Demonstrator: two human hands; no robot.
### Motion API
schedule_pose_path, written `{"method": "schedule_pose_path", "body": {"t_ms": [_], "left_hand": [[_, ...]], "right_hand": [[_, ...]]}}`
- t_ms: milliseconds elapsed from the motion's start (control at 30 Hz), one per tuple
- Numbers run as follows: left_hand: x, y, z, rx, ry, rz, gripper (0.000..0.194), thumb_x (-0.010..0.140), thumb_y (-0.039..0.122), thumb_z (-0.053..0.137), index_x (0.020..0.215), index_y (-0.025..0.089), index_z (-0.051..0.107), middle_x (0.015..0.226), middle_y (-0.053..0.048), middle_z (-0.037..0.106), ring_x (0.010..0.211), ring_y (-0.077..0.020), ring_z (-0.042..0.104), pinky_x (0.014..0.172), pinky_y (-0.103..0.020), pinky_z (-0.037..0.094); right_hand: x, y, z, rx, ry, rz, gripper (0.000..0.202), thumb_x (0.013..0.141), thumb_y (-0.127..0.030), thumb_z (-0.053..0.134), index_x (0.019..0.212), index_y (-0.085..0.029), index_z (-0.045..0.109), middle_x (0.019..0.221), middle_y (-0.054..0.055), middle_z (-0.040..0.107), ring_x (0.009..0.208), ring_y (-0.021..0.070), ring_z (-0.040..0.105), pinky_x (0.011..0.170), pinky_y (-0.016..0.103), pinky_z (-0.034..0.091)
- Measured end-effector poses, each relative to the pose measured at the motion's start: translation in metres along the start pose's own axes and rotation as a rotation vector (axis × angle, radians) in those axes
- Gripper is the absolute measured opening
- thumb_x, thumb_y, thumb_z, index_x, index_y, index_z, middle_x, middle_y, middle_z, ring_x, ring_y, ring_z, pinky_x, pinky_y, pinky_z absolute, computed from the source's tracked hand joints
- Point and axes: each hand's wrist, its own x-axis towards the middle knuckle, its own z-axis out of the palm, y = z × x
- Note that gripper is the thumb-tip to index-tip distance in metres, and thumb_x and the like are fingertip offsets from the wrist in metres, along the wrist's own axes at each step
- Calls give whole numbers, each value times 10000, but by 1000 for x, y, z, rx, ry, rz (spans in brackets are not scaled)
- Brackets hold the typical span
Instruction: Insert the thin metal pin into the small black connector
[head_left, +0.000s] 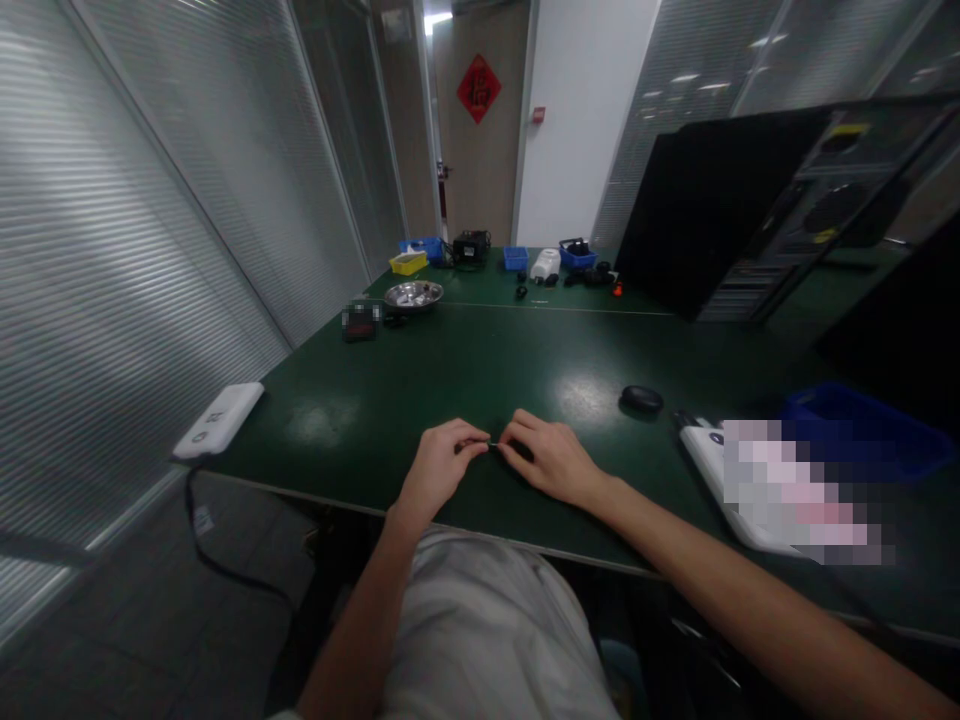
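Near the front edge of the green table [480, 360], my left hand [444, 462] and my right hand [551, 458] face each other with a small gap between their fingertips. A tiny, thin, light-coloured piece [493, 444] spans that gap, pinched from both sides by thumbs and fingers. It is too small to name. The other fingers of both hands are curled in, and the right wrist rests low over the table. A black computer mouse [642, 400] lies beyond my right hand, to its right.
A white power strip [220, 418] sits at the left edge, its cable hanging down. A metal dish [413, 295], blue bins [516, 259] and a yellow tray [409, 263] stand at the back. At right are a white device [720, 480], a blue basket [862, 425] and a black computer case [720, 200].
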Motion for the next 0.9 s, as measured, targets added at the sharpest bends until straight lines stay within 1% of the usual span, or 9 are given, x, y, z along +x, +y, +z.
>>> {"method": "schedule_pose_path", "body": {"t_ms": [100, 267, 433, 533, 600, 667, 733, 833, 900], "left_hand": [[-1, -1, 0, 5, -3, 12, 136, 904, 199, 699, 991, 222, 800, 987, -40, 764, 871, -175, 699, 815, -285, 527], [-2, 0, 1, -28, 21, -17, 127, 889, 222, 726, 984, 234, 809, 966, -28, 779, 845, -175, 710, 798, -278, 539], [-2, 1, -1, -30, 65, 27, 131, 933, 249, 677, 947, 231, 806, 1002, -38, 769, 925, -181, 712, 853, -279, 548], [-1, -2, -1, 79, 129, 41, 165, 960, 251, 636, 985, 217, 796, 985, -58, 732, 899, -182, 689, 816, -292, 542], [-1, -6, 0, 204, 152, 54, 210, 985, 211, 583, 1042, 212, 785, 983, -67, 709, 915, -188, 671, 836, -312, 530], [0, -11, 2, 306, 142, 73, 256, 996, 165, 535, 1075, 210, 775, 1001, -75, 697, 954, -198, 656, 869, -331, 518], [0, -15, 4, 351, 114, 83, 272, 996, 146, 520, 1079, 212, 771, 1014, -79, 692, 970, -203, 647, 875, -336, 513], [-1, -16, 2, 319, 91, 75, 280, 989, 135, 524, 1111, 213, 763, 1025, -79, 687, 979, -202, 645, 881, -331, 516], [-1, -12, -1, 264, 86, 75, 304, 985, 119, 514, 1140, 222, 754, 1051, -77, 689, 1005, -200, 641, 904, -330, 517]], "right_hand": [[1, -2, 2, -9, -1, -6, 175, 1050, -349, 506, 1024, -234, 635, 997, 24, 607, 770, 142, 592, 650, 276, 374], [3, -4, 1, 38, 8, -8, 178, 1062, -344, 483, 1029, -230, 614, 1004, 22, 610, 805, 146, 605, 673, 275, 391], [2, -4, 1, 15, 3, 8, 159, 1049, -346, 505, 1018, -232, 611, 1011, 19, 615, 783, 145, 596, 661, 274, 373], [1, -4, 1, -2, -2, 14, 153, 1043, -343, 512, 1009, -232, 612, 1005, 17, 615, 756, 140, 585, 648, 275, 362], [2, -5, 0, 1, -4, 19, 154, 1043, -339, 511, 1010, -230, 615, 1002, 19, 616, 755, 141, 586, 648, 275, 364], [2, -5, -1, 11, -6, 19, 156, 1041, -337, 513, 1008, -229, 620, 998, 22, 615, 760, 142, 588, 647, 272, 368], [3, -5, -2, 21, -9, 17, 156, 1038, -335, 517, 1005, -228, 625, 996, 23, 614, 764, 142, 589, 647, 268, 370], [3, -5, -2, 28, -11, 20, 153, 1036, -334, 522, 1001, -228, 627, 993, 20, 614, 758, 138, 586, 648, 265, 370], [3, -4, -2, 35, -7, 22, 148, 1035, -332, 526, 999, -227, 623, 991, 19, 615, 764, 140, 588, 656, 264, 373]]}}
